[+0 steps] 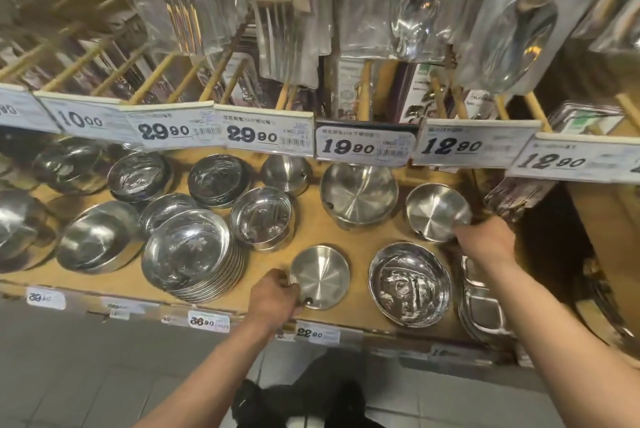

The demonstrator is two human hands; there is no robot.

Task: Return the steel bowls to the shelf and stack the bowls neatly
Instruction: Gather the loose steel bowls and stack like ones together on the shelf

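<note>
My left hand (273, 299) grips a flat lid (320, 277) on the shelf (360, 237); my right hand (485, 240) pinches a tilted bowl's (434, 211) rim

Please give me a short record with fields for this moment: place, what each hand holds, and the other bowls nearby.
place: wooden shelf in a shop
left hand: grip on rim of small flat bowl, tilted
right hand: grip on rim of small deep bowl, tilted
between them: large bowl at back, wrapped bowl at front
left side: bowl stack
</note>
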